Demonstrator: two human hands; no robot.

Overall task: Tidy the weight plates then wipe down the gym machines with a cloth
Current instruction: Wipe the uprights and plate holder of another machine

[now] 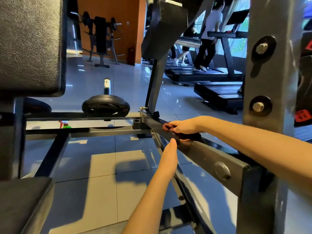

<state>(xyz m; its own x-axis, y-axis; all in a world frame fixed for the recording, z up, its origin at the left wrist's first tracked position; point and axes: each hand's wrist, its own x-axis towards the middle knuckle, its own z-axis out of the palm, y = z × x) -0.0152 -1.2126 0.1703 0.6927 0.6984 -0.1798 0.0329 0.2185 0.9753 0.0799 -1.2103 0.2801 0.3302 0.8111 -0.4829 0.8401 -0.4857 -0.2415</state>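
Tiled gym floor point(101, 162), right hand point(184, 126) fingers gripping half-hidden cloth point(190, 136) on bar point(211, 157), left hand point(168, 156) fingers straight, tips hidden.

Window daylight glares off glossy floor point(94, 162) (edges warped, blurred).

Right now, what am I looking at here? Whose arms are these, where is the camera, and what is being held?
There is no robot. A person wears one wide-angle camera on the head, looking forward and down, so the two bare arms are theirs. The right hand grips a dark cloth against a grey frame bar of a gym machine. The left hand reaches to the same bar with straight fingers, holding nothing. Beyond sits a black weight plate on a peg. People walk on treadmills behind.
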